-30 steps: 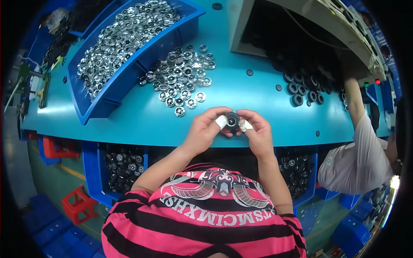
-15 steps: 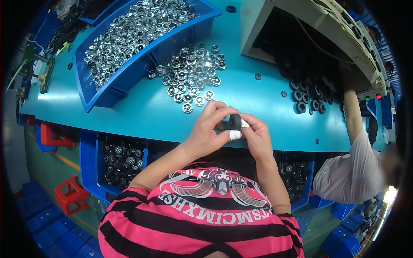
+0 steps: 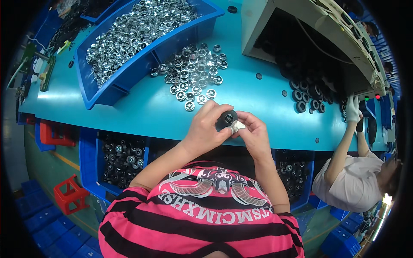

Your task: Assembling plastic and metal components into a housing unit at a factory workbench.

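Between my two hands is a small toy wheel (image 3: 228, 117), a black tyre with a spoked hub facing up toward me. My left hand (image 3: 204, 130) is closed around its left side with the fingers over the top. My right hand (image 3: 254, 132) pinches it from the right, with white wrapping around a digit at its lower edge. Just beyond my hands lies a loose pile of shiny chrome wheel hubs (image 3: 189, 106) on the turquoise table (image 3: 146, 122). Part of the tyre is hidden behind my fingers.
A blue bin (image 3: 142, 60) full of chrome hubs stands at the back left. Black tyres (image 3: 301, 106) lie before a pale box-like machine (image 3: 258, 26) at right, where a co-worker (image 3: 350, 176) reaches in. Finished-looking wheels fill a blue crate (image 3: 90, 159) below the table edge.
The wheel has turned from edge-on so that its hub face shows. My fingers have shifted around it. The co-worker's arms have drawn back, and a white-gloved hand now shows.
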`<state>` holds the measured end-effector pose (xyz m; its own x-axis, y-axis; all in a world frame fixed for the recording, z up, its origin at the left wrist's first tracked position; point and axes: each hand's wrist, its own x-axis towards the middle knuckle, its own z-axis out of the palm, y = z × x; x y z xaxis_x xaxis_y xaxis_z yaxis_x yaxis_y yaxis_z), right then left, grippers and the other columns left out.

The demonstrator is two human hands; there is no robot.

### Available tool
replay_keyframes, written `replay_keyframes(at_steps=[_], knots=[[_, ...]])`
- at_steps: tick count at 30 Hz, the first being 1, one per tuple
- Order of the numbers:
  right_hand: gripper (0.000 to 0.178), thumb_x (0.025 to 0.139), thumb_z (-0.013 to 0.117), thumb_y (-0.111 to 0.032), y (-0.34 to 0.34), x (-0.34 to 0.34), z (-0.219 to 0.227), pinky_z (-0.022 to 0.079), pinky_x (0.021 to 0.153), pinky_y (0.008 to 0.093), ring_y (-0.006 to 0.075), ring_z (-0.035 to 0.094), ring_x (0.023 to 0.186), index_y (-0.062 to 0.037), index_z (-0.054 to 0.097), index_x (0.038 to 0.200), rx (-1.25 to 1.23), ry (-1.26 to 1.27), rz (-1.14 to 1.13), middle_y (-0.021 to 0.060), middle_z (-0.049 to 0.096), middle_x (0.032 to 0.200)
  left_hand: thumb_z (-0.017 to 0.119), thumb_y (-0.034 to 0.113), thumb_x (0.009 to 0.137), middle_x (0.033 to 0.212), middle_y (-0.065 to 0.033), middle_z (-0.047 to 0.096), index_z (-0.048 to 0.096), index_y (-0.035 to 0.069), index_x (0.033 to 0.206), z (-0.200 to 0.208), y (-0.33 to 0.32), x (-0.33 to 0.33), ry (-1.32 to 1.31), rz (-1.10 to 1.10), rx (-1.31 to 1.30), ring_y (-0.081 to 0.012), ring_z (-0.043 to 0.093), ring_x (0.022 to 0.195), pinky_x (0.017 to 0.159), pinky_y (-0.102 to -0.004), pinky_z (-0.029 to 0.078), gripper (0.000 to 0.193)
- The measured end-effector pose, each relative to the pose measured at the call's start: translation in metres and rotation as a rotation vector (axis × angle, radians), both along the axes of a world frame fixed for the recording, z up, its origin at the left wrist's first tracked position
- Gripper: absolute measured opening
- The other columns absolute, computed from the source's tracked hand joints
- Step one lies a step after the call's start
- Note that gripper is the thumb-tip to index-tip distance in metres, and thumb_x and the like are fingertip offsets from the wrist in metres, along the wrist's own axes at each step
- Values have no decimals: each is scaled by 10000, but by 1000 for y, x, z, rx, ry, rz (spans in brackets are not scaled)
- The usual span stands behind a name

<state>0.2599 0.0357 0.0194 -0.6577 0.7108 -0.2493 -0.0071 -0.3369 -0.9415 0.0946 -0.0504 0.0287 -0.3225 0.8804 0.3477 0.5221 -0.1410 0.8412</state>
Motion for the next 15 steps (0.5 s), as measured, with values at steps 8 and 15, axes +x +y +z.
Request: replay_keyframes(at_steps=[8, 15], knots=[[363, 908, 610, 12, 3, -5, 1, 555, 718, 261, 104, 673, 878, 3, 641, 1270, 4, -50, 86, 58, 725, 1069, 822, 96, 708, 929, -58, 592, 700, 72, 1166, 2, -7, -5, 88, 34, -4, -154, 576, 707, 567, -283, 479, 475], [242, 899, 693, -87, 103, -3, 23, 562, 746, 300, 134, 699, 867, -27, 730, 1130, 656, -237, -15, 71, 740, 1029, 835, 157, 727, 928, -91, 607, 695, 40, 1109, 48, -125, -85, 208, 218, -287, -237, 592, 781, 666, -340, 479, 423]])
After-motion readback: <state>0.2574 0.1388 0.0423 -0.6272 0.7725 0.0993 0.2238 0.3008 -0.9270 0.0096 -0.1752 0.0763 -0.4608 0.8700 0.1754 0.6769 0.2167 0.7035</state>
